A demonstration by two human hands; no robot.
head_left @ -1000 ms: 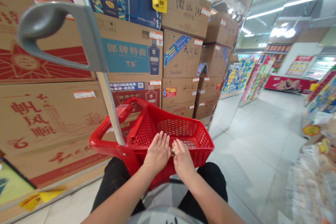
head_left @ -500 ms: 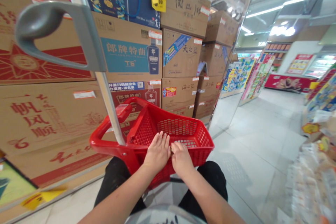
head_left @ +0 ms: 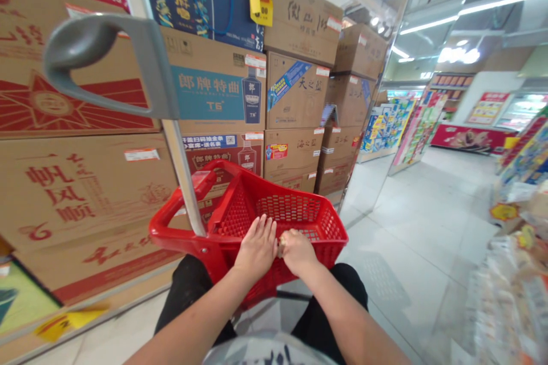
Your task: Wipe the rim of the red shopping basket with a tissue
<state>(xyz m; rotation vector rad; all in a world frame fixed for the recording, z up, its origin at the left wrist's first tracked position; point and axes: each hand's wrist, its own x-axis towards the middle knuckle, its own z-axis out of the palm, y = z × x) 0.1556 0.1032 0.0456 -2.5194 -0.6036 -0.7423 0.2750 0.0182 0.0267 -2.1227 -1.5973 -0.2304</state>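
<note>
A red plastic shopping basket (head_left: 299, 211) on a cart frame stands in front of my knees. My left hand (head_left: 257, 245) lies flat over its near rim, fingers stretched toward the inside. Just to its right, my right hand (head_left: 297, 251) is closed in a fist-like grip at the same rim. A small brownish-yellow bit (head_left: 281, 246) shows between the two hands at the right fingers; its kind is too small to tell. The grey handle (head_left: 107, 63) on a metal pole rises at the left, untouched.
Stacked cardboard boxes (head_left: 214, 88) of bottles line the left and back. A mirrored pillar (head_left: 363, 165) stands behind the basket. Tiled floor (head_left: 428, 211) runs along the right, with bagged goods (head_left: 505, 274) at the right edge. My knees flank the basket.
My right hand has curled its fingers more tightly and shifted slightly right. The left hand stays on the rim. The view has shifted slightly, so the handle appears farther right.
</note>
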